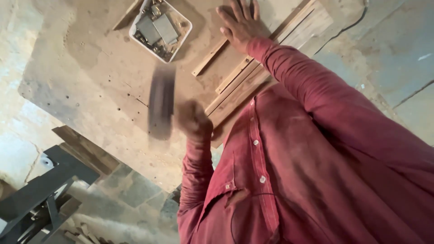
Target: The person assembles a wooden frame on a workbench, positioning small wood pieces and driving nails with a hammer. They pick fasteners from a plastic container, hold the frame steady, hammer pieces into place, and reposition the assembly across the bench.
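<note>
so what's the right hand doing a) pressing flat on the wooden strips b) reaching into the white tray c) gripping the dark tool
a: the right hand lies open-palmed on the wooden strips, while the left hand grips the dark tool.

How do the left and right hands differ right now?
The left hand is closed around a dark tool, while the right hand lies open and flat on the wood strips. The left hand is blurred and the right hand is sharp. The right hand reaches farther across the board than the left hand. Both arms are in red sleeves.
</note>
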